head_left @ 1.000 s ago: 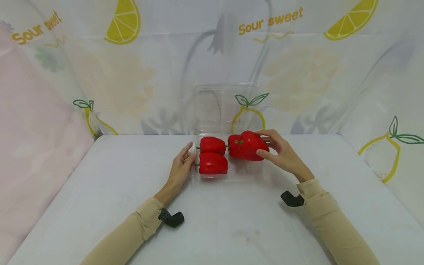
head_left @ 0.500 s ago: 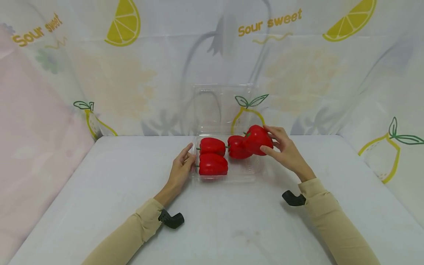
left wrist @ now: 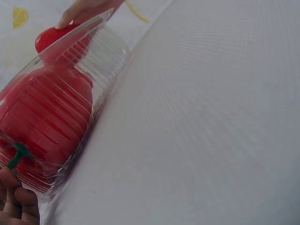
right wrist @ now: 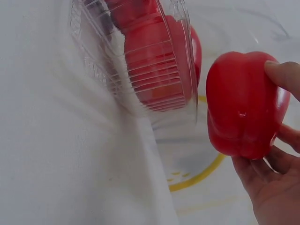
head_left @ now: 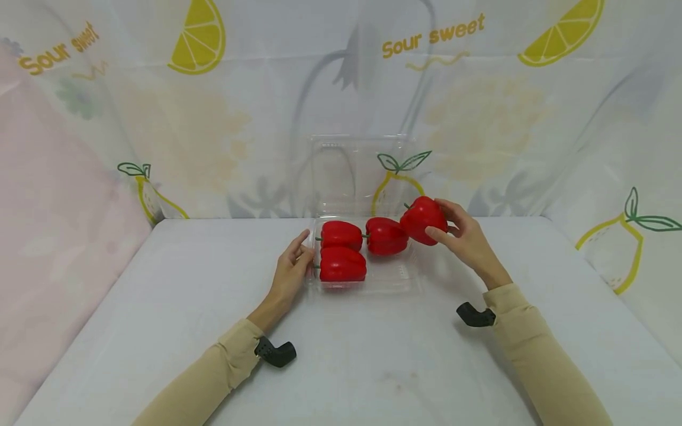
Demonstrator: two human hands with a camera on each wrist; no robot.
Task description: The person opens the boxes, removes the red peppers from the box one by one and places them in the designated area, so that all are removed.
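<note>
My right hand grips a red bell pepper, thumb in front and fingers behind. The pepper is raised at the right end of a clear plastic clamshell container, its green stem pointing up and left. In the right wrist view the held pepper shows apart from the container wall. Three more red bell peppers lie inside: one at the back left, one at the front left and one at the back right. My left hand rests with its fingertips against the container's left wall.
Behind the peppers the container's clear lid stands upright. A white-covered table lies underneath, with a lemon-printed curtain along its back edge. Black curved pieces sit at both sleeve cuffs.
My right hand has lifted the gripped pepper up and to the right, off the back-right pepper, and its stem has tipped upward. My left hand has stayed at the container's left side.
</note>
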